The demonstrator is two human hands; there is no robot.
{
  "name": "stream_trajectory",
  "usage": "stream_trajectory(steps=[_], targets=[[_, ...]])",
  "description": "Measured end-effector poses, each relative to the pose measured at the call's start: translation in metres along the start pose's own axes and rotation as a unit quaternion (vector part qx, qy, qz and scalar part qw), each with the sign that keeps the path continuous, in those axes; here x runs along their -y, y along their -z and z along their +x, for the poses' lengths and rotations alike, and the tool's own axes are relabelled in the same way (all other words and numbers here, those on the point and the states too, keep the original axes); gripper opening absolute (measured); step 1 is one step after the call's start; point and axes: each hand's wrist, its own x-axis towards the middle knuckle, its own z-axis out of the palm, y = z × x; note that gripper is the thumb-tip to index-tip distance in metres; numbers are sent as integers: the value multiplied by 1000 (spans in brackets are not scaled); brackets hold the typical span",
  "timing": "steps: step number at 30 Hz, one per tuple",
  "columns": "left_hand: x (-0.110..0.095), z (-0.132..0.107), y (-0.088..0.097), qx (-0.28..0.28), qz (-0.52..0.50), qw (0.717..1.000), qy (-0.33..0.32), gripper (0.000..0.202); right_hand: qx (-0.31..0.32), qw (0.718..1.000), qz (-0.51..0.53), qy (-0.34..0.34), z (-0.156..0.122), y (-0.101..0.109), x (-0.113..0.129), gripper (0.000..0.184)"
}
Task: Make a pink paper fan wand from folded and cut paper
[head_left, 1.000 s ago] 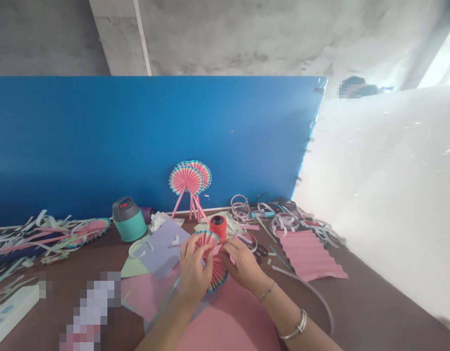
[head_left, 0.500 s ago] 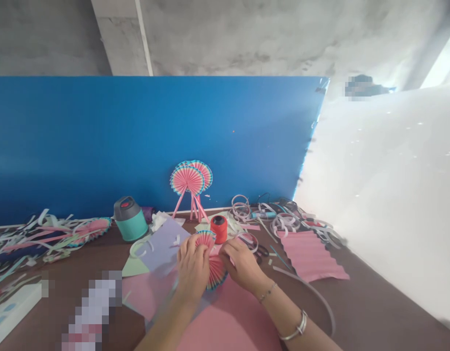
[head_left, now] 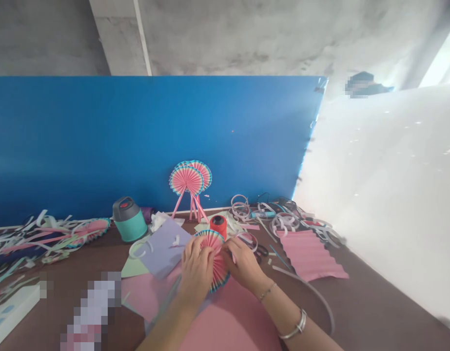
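Note:
Between my hands is a pleated paper fan (head_left: 220, 274), pink with a blue and cream edge, spread almost into a full circle. My left hand (head_left: 198, 263) lies over its left side, fingers curled onto the folds. At the right edge my right hand (head_left: 243, 261) pinches the paper, its fingertips partly hidden. Just behind the fan stands a red and black container (head_left: 218, 225). Beneath my arms lie pink sheets (head_left: 228, 319). Farther back, finished-looking pink fans (head_left: 186, 180) on pink stick handles lean against the blue panel.
A teal lidded flask (head_left: 130, 222) stands back left, with a lilac sheet (head_left: 166, 246) beside it. Paper strips pile up at far left (head_left: 38, 239) and back right (head_left: 283, 219). Creased pink paper (head_left: 312, 256) lies right, near scissors (head_left: 262, 251). A blue panel (head_left: 137, 136) and white wall (head_left: 385, 185) border the table.
The fan's upper part has spread wider, making a fuller round with more of its folds showing. My hands have shifted slightly, still on the fan.

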Motion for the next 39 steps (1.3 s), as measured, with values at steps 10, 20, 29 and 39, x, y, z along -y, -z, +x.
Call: stream_trajectory(steps=[10, 20, 29, 39], targets=[[-2, -1, 1, 15, -25, 1000, 10, 6, 1, 1000, -7, -10, -1, -1, -2, 17], [0, -1, 0, 29, -23, 999, 4, 10, -13, 1000, -17, -4, -2, -5, -4, 16], [-3, -1, 0, 30, -19, 999, 17, 17, -23, 1000, -19, 6, -2, -5, -5, 18], [3, 5, 2, 101, 48, 994, -11, 19, -34, 989, 54, -133, -4, -14, 1, 19]])
